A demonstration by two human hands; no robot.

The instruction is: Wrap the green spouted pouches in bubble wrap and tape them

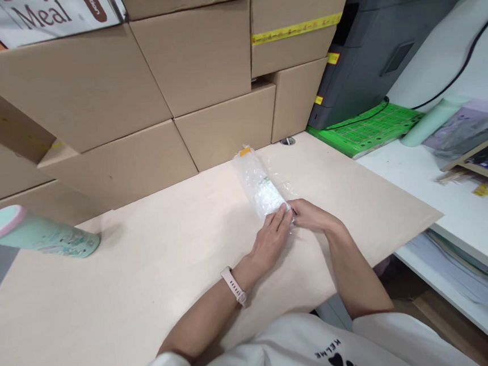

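A long, narrow package in clear bubble wrap (257, 173) lies on the tabletop in front of me, slanting away to the left. Inside it a whitish item with a bit of green print shows through the plastic; its kind is hard to make out. An orange patch (245, 151) marks the far end. My left hand (272, 236), a pale pink watch band on its wrist, rests with outstretched fingers on top of the near end. Against the right side of that end, my right hand (310, 214) has its fingers curled in on the wrap, fingertips partly hidden.
Stacked cardboard boxes (211, 57) wall off the table's back. A mint tumbler with pink rim (55, 231) stands at the left. Beyond the table's right edge are a green plastic crate (363, 130), a dark grey machine (361, 53) and a white shelf (449, 188).
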